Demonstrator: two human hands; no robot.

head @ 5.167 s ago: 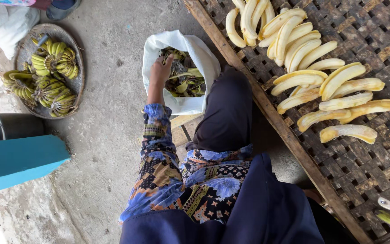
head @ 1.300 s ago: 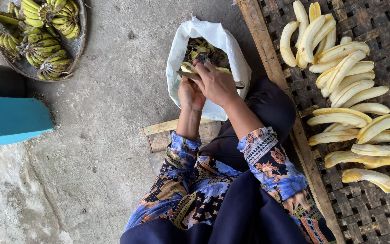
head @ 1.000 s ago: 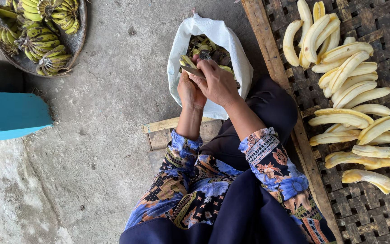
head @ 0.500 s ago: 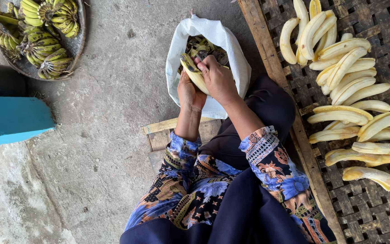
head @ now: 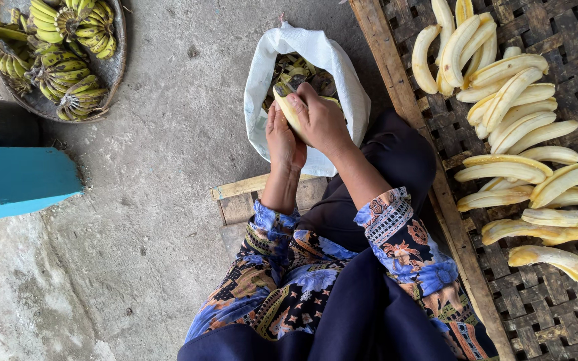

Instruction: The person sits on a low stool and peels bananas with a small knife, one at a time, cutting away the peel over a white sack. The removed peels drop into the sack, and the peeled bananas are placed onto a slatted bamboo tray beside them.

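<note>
Gripping one banana (head: pixel 287 107) over the white sack (head: pixel 346 87): left hand (head: pixel 284 137) wraps its lower end, right hand (head: pixel 321 120) fingers pinch near the top. Long axis runs away from the body, tip toward the sack mouth.

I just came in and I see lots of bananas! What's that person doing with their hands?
The person sits with both hands over a white sack of peels. The left hand and right hand hold one banana that is being peeled. Peeled bananas lie in rows on a woven rack at the right. Green unpeeled bunches wait in a round tray on the concrete floor.
</note>
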